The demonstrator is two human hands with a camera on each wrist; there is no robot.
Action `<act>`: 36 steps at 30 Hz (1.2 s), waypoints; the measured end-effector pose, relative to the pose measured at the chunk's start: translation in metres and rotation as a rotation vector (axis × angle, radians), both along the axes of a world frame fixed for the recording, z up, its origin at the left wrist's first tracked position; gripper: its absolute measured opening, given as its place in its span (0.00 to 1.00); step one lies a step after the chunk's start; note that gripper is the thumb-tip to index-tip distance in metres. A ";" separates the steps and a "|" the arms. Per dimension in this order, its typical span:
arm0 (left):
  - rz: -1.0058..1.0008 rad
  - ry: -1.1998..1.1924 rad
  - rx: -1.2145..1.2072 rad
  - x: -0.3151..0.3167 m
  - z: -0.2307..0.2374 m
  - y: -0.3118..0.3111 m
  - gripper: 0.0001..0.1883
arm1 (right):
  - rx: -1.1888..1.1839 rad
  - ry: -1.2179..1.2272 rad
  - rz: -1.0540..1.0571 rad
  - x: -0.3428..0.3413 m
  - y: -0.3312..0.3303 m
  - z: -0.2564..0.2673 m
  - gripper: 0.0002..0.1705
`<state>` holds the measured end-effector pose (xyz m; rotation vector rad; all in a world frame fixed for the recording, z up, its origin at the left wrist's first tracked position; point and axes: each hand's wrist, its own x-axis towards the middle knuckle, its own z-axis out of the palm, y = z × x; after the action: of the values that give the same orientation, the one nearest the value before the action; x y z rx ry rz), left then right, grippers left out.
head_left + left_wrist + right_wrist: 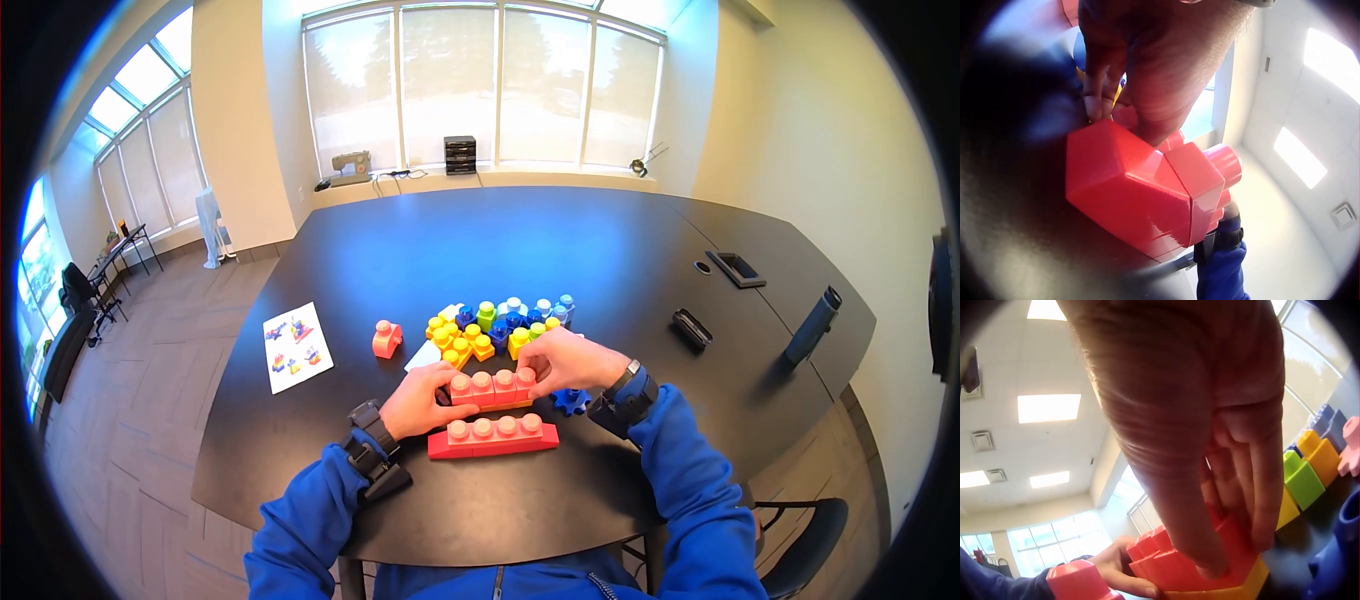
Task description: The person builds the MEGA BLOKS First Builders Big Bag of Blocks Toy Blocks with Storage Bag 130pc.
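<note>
Both hands hold a row of red blocks (482, 390) with an orange piece (505, 406) under it. My left hand (420, 402) grips its left end; my right hand (568, 362) pinches its right end between thumb and fingers. In the right wrist view the red row (1179, 569) lies over a yellow-orange base (1249, 586). Nearer the body, a separate red assembly (495, 448) with sloped ends and studs along the top rests on the table; its end (1141, 187) fills much of the left wrist view, where the left fingers hide most of the held row.
Behind the hands lies a cluster of yellow (458, 350), blue, green and white blocks. A blue gear-like piece (571, 402) is beside the right wrist. A red-pink block (387, 339) and a picture sheet (298, 348) are left; a black case (692, 329) and bottle (812, 326) are right.
</note>
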<state>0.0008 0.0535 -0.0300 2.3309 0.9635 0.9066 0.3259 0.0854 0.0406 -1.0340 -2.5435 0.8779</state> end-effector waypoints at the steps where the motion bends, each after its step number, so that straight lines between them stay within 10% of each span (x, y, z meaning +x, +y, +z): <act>1: 0.001 0.011 -0.003 -0.001 0.001 0.000 0.22 | 0.019 -0.007 0.012 0.000 0.001 -0.001 0.14; 36: -0.050 0.014 -0.172 -0.004 0.018 -0.009 0.32 | 0.295 0.036 0.096 -0.014 -0.029 0.035 0.20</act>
<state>-0.0037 0.0445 -0.0124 2.2089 0.9459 0.7578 0.3118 0.0563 0.0754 -0.8060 -2.6079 0.5147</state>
